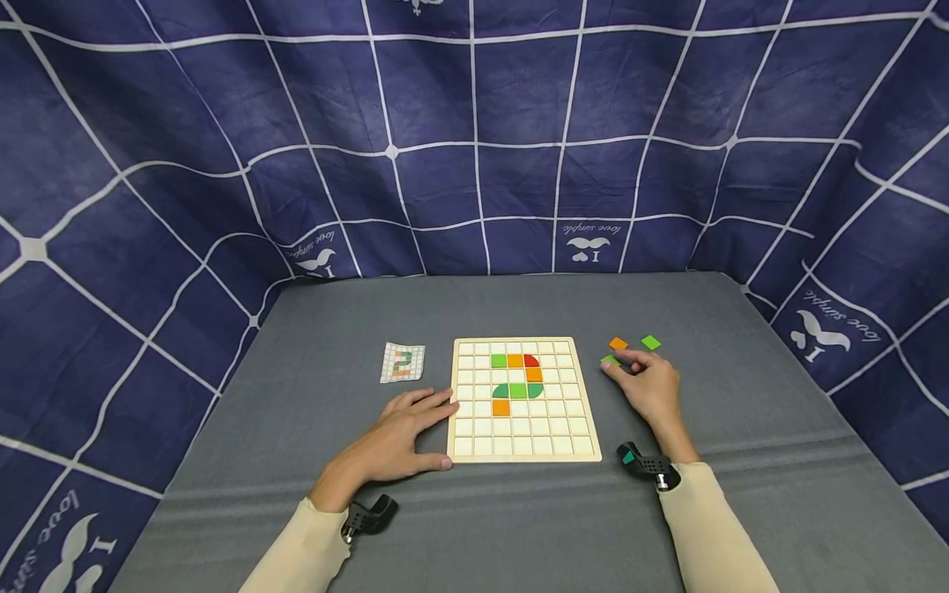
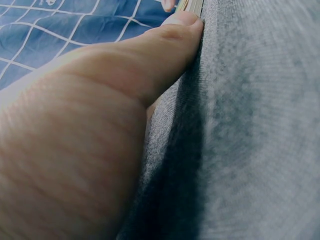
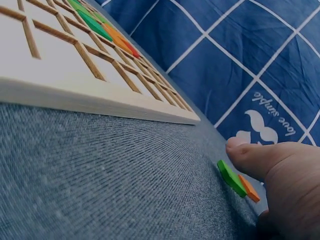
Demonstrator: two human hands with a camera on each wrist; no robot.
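Note:
A wooden grid board lies flat on the table, with coloured pieces set in its cells: a red rounded one, and several orange and green ones. My left hand rests on the table with spread fingers, its fingertips and thumb touching the board's left edge. Right of the board, my right hand hovers over a green square tile, thumb and fingers around it. The right wrist view shows the thumb above this tile, apart from it; the other fingers are mostly hidden there.
Beyond the right hand lie an orange tile and another green tile. A small paper card printed with a coloured grid pattern lies left of the board. A blue checked curtain surrounds the grey table.

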